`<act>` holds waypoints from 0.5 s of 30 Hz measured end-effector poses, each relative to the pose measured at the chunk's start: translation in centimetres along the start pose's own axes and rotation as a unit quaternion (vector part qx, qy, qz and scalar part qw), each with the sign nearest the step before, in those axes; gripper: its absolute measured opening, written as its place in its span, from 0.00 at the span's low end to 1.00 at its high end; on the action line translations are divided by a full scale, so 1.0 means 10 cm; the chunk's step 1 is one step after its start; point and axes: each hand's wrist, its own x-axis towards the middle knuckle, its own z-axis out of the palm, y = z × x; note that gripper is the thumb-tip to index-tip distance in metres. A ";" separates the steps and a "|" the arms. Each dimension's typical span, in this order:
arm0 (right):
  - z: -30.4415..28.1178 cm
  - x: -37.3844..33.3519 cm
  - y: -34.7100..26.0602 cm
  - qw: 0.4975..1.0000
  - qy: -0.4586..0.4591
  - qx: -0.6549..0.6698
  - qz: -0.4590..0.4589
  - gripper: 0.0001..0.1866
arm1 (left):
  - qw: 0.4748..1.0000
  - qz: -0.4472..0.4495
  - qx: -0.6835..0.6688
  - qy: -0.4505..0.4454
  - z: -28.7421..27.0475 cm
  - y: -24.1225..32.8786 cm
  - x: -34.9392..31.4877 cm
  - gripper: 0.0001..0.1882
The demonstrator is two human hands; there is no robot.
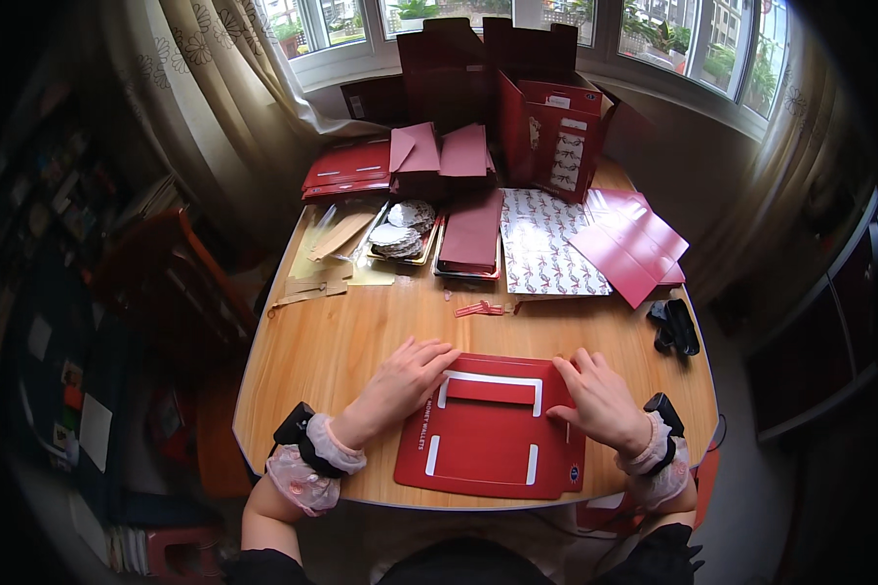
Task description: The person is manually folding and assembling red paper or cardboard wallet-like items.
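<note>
A flat red card panel (493, 429) lies on the table in front of me, with white bracket-shaped marks and a raised red strip near its far edge. The fingers of my left hand (400, 383) are stretched out, their tips touching the panel's far left corner. My right hand (600, 402) rests on the far right corner with thumb and fingers apart, the thumb on the panel's face. Neither hand is wrapped round anything. Beyond the panel lie small red strips (480, 308).
Across the table's far side sit a pink card stack (463, 153), dark red envelopes (470, 234), a tray of white discs (397, 239), patterned sheets (551, 244) and shiny pink sheets (634, 249). A dark red box (556, 127) stands behind. A black object (675, 327) lies at the right edge.
</note>
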 end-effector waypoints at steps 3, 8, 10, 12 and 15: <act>0.03 0.04 0.03 0.999 -0.021 0.014 0.024 0.31 | 1.000 0.011 0.004 0.007 0.00 -0.01 -0.01 0.19; 0.18 0.10 0.08 0.999 0.007 0.029 0.036 0.26 | 1.000 0.004 0.007 0.012 -0.07 0.08 -0.01 0.19; 0.21 0.12 0.10 0.998 0.059 -0.018 0.027 0.24 | 1.000 -0.027 0.009 0.005 -0.08 0.12 -0.01 0.20; 0.22 0.13 0.09 0.997 0.061 -0.020 0.036 0.23 | 0.999 -0.037 0.014 0.005 -0.07 0.13 -0.03 0.20; 0.22 0.12 0.06 0.996 0.067 -0.023 0.051 0.22 | 0.998 -0.053 0.026 0.006 -0.06 0.13 -0.07 0.21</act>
